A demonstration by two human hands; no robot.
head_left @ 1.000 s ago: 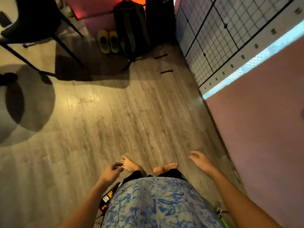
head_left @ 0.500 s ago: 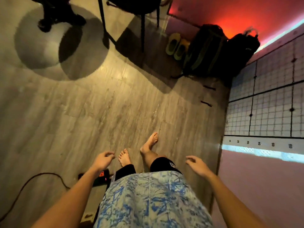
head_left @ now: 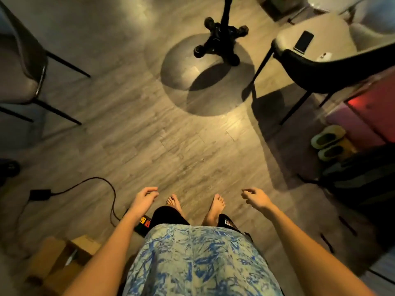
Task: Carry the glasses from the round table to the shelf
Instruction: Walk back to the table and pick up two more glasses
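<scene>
The person stands barefoot on the wooden floor (head_left: 132, 129), looking down, with both arms held out low in front of a blue patterned shirt (head_left: 196, 259). The left hand (head_left: 145, 197) hangs with its fingers (head_left: 152, 190) loosely curled and released, grasping nothing. The right hand (head_left: 257, 198) is the same, its fingers (head_left: 246, 192) bent but slack and empty. The 2 bare feet (head_left: 217, 205) show between the hands.

No glasses can be seen anywhere in this view, neither in the hands nor on the floor, and no round worktop or shelf can be made out for certain.

Ahead, a black stand (head_left: 222, 41) with a footed base rests on the floor at the top edge of a round shadow. A dark chair (head_left: 333, 69) stands at the right; a phone (head_left: 303, 42) lies on a pale surface behind it. Another chair (head_left: 23, 65) stands at the left edge. Near the right edge, a pair of green slippers (head_left: 329, 144) sits just beside a dark backpack (head_left: 361, 180). At the lower left, a black cable (head_left: 92, 184) loops across the floor from a small adapter (head_left: 40, 194) toward a power strip (head_left: 144, 223) partly hidden behind the left forearm. A cardboard box (head_left: 62, 261) lies in the bottom left corner.
</scene>
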